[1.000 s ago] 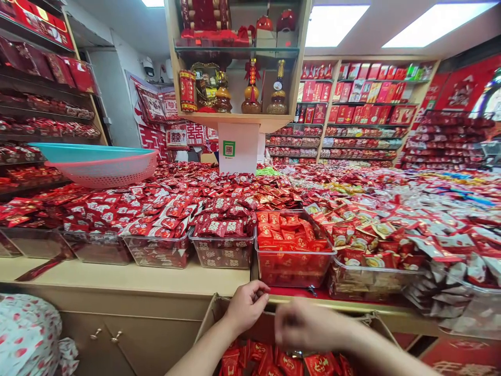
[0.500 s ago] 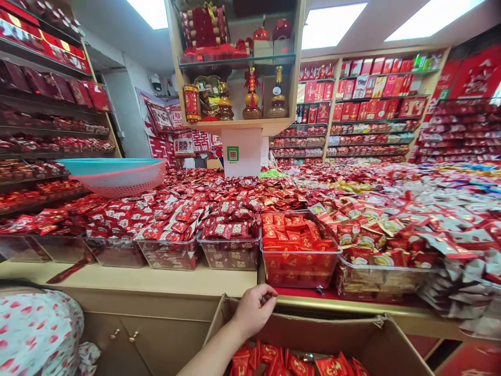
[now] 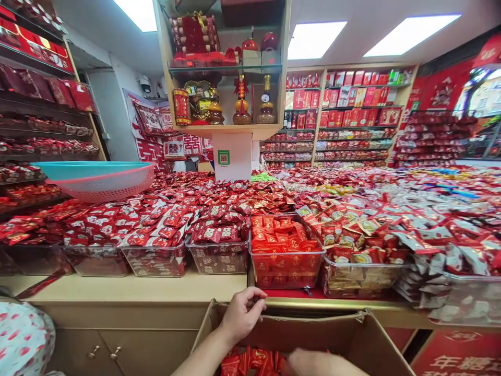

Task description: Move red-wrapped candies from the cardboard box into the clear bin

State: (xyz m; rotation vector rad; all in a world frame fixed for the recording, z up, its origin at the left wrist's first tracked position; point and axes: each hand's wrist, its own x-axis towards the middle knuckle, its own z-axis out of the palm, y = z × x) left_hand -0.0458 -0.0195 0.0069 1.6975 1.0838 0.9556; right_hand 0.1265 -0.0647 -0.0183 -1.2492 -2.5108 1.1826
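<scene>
My left hand (image 3: pixel 241 313) grips the far rim of an open cardboard box (image 3: pixel 313 331) that stands against the counter, fingers curled over the edge. My right hand (image 3: pixel 313 363) is low inside the box among red candy packets (image 3: pixel 250 360); its fingers are blurred and mostly cut off by the frame's bottom edge. Straight ahead on the counter stands a clear bin of orange-red packets (image 3: pixel 285 250), just beyond the box rim.
Clear bins heaped with red sweets (image 3: pixel 156 235) cover the whole counter. A teal and pink basket stack (image 3: pixel 97 177) rests at the left. A central pillar shelf (image 3: pixel 230 104) holds ornaments. Wall shelves (image 3: pixel 352 115) line the back. Floral fabric (image 3: pixel 19 334) shows at lower left.
My right hand, out of sight half a second ago, has come back into the box at the bottom. The left hand has stayed on the box rim. The view has shifted slightly.
</scene>
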